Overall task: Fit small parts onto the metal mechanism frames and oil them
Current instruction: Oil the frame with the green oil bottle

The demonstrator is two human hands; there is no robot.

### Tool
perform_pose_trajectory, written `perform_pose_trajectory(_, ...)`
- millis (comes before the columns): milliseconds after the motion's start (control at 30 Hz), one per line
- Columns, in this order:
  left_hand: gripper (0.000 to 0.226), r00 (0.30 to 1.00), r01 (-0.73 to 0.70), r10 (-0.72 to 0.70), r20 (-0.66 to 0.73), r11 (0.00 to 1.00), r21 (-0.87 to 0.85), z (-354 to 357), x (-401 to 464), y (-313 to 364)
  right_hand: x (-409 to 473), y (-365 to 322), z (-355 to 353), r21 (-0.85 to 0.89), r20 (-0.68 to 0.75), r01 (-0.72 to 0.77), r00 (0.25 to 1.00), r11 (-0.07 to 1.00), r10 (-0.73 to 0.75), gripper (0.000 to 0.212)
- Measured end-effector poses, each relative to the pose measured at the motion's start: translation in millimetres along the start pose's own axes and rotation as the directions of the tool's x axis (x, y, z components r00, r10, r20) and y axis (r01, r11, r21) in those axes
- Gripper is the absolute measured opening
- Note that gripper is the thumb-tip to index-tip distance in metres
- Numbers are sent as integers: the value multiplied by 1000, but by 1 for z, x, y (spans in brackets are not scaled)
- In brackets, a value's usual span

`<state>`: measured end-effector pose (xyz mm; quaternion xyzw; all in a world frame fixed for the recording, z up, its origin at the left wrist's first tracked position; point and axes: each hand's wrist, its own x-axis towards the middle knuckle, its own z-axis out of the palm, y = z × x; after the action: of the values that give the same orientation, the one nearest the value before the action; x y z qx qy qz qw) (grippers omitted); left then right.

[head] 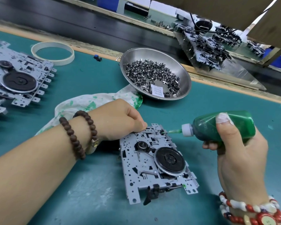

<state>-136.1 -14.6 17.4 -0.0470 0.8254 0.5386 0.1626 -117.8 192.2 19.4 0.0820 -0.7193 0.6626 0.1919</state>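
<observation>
While the left hand (118, 119) pins the frame (154, 161) to the bench (209, 98) by its far edge, fingers curled over that edge, the right hand (237, 143) wraps round the green bottle (224, 125) and holds its needle tip (172, 131) at a small black part on the frame's far right corner. Risks, as judged: too hard a squeeze would flood oil across the plate toward the flywheel (169, 160) and its belt; a slip of the steadying hand would let the frame turn, so the needle misses or bends. Green stains on the rag (88, 103) suggest drips are common. Loose parts fill the bowl (154, 54) beyond; a white packet (157, 91) in it carries print, seemingly a desiccant warning, too small to read surely. No brand shows on the bottle.
</observation>
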Motion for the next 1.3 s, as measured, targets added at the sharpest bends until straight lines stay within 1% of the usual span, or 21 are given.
perform_pose_trajectory(300, 17, 1000, -6, 6, -2, 1000, 1, 0, 0, 1, -1, -1, 1, -6, 6, 27, 1000, 1000, -27, 15)
perform_pose_trajectory(500, 18, 1000, -2, 2, 1, 1000, -7, 0, 0, 1, -1, -1, 1, -11, -2, 38, 999, 999, -38, 20)
perform_pose_trajectory(867, 18, 1000, 1, -1, 6, 1000, 19, 0, -2, 2, -1, 1, 0, -3, -1, 57, 998, 998, -57, 7)
perform_pose_trajectory(1167, 20, 1000, 5, -5, 8, 1000, 17, 0, -2, 2, -1, -1, 0, -9, 2, 56, 998, 998, -56, 8)
perform_pose_trajectory(1300, 17, 1000, -2, 2, 0, 1000, 1, 0, -1, 2, -1, -1, 0, -9, -19, 51, 999, 999, -51, 13)
